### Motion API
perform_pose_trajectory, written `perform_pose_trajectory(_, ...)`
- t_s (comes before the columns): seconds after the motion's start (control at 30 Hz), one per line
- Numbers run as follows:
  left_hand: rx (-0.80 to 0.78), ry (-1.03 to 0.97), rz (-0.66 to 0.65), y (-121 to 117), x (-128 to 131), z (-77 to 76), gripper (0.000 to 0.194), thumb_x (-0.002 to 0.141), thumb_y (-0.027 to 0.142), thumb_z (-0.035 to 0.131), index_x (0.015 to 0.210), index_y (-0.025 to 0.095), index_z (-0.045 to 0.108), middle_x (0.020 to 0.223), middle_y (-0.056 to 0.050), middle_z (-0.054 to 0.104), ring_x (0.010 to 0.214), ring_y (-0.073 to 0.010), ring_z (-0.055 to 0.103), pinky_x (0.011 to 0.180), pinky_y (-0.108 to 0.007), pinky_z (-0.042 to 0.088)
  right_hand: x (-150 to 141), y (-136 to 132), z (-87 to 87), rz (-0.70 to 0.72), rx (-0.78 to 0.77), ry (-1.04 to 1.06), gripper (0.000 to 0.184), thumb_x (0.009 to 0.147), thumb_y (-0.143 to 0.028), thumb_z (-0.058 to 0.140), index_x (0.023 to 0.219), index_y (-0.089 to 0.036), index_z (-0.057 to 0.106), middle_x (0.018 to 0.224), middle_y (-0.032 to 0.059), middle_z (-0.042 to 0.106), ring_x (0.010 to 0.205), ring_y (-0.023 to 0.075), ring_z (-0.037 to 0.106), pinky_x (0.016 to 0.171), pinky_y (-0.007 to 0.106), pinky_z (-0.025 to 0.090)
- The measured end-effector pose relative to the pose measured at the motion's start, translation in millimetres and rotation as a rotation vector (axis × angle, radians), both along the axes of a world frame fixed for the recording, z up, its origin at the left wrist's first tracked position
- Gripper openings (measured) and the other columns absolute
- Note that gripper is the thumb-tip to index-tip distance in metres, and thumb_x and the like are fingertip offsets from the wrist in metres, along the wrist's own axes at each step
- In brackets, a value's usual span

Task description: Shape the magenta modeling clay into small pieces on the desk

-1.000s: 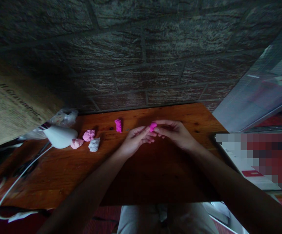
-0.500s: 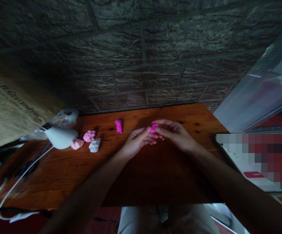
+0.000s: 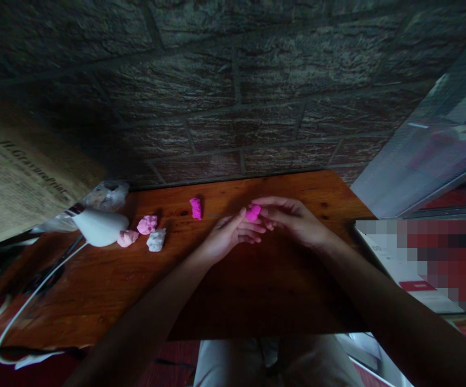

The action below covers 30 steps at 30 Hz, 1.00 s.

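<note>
A small bright magenta lump of modelling clay (image 3: 253, 213) is held above the wooden table. My left hand (image 3: 229, 232) supports it from the left, thumb against it and the other fingers stretched out beneath. From the right, my right hand (image 3: 293, 219) closes on the same lump with thumb and index fingertips; its other fingers curl below. The lump looks pinched into rounded parts. To the left lies a magenta clay strip (image 3: 195, 208), apart from my hands. Farther left sit a pink clay lump (image 3: 147, 224), a paler pink lump (image 3: 128, 238) and a white lump (image 3: 156, 240).
A white rounded device (image 3: 101, 227) with a white cable (image 3: 41, 290) stands at left, touching the paler lump. Behind it are a clear plastic bag (image 3: 109, 194) and a printed brown paper sheet or bag (image 3: 27, 172). A stone-patterned wall (image 3: 233, 107) borders the table's (image 3: 200, 290) back.
My right thumb has drawn back a little to the right, so more of the magenta clay shows. My left fingers have opened out slightly beneath it. The other lumps stay put.
</note>
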<state>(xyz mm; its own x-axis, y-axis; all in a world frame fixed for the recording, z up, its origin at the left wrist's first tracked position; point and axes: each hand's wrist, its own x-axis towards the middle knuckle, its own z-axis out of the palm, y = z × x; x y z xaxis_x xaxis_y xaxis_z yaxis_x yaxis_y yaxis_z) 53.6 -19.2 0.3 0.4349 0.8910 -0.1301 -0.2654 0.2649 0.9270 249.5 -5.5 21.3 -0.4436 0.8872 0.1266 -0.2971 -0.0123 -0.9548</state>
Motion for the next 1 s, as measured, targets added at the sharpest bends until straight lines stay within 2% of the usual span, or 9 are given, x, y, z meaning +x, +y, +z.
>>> perform_pose_trajectory(0.13, 0.023, -0.005, -0.008, -1, 0, 2.2, 0.057, 0.083, 0.066, 0.073, 0.096, 0.011, 0.077, 0.098, -0.015, 0.081, 0.069, -0.0151, 0.072, 0.067, -0.026, 0.053, 0, 1, -1.3, -0.009, -0.053, -0.002, 0.031, 0.076, -0.04, 0.088, 0.104, -0.028, 0.083, 0.092, 0.0014, 0.08, 0.069, 0.0115, 0.064, 0.066, 0.026, 0.052)
perform_pose_trajectory(0.23, 0.043, -0.033, 0.057, -1, -1, 3.7, 0.048, 0.082, 0.055, 0.08, 0.105, 0.013, 0.075, 0.105, -0.014, 0.081, 0.072, -0.0149, 0.073, 0.069, -0.026, 0.055, 0, 2, -3.3, -0.051, -0.06, -0.014, 0.03, 0.076, -0.04, 0.088, 0.104, -0.028, 0.082, 0.097, 0.0022, 0.08, 0.071, 0.0112, 0.064, 0.068, 0.027, 0.052)
perform_pose_trajectory(0.4, 0.041, -0.053, 0.106, 0, -2, 2.2, 0.045, 0.073, 0.043, 0.091, 0.107, 0.017, 0.077, 0.1, -0.008, 0.081, 0.07, -0.0119, 0.072, 0.068, -0.022, 0.054, 2, 5, -7.6, -0.07, -0.075, -0.025, 0.033, 0.076, -0.042, 0.087, 0.105, -0.027, 0.082, 0.092, 0.0024, 0.079, 0.069, 0.0111, 0.063, 0.067, 0.027, 0.051)
perform_pose_trajectory(0.67, 0.1, -0.011, 0.09, -1, -1, 0.7, 0.039, 0.074, 0.043, 0.088, 0.102, 0.018, 0.08, 0.097, -0.007, 0.079, 0.07, -0.0108, 0.068, 0.067, -0.023, 0.051, -3, 3, -6.0, -0.079, -0.129, 0.014, 0.032, 0.071, -0.041, 0.091, 0.1, -0.029, 0.084, 0.091, 0.0021, 0.081, 0.067, 0.0102, 0.062, 0.062, 0.023, 0.051)
perform_pose_trajectory(0.87, 0.17, -0.023, 0.088, -1, -1, -2.7, 0.036, 0.075, 0.043, 0.088, 0.101, 0.02, 0.081, 0.09, -0.004, 0.077, 0.068, -0.0099, 0.065, 0.066, -0.023, 0.048, -7, 3, -9.4, -0.072, -0.115, -0.001, 0.031, 0.071, -0.042, 0.091, 0.1, -0.029, 0.084, 0.091, 0.0016, 0.081, 0.057, 0.0076, 0.052, 0.052, 0.023, 0.043)
perform_pose_trajectory(1.0, 0.183, -0.036, 0.105, -2, 1, -1.1, 0.035, 0.075, 0.043, 0.088, 0.1, 0.019, 0.082, 0.088, -0.004, 0.077, 0.067, -0.0104, 0.065, 0.066, -0.024, 0.048, -8, 3, -10.8, -0.051, -0.136, 0.021, 0.031, 0.072, -0.043, 0.091, 0.1, -0.032, 0.084, 0.09, 0.0007, 0.081, 0.057, 0.0066, 0.052, 0.051, 0.022, 0.04)
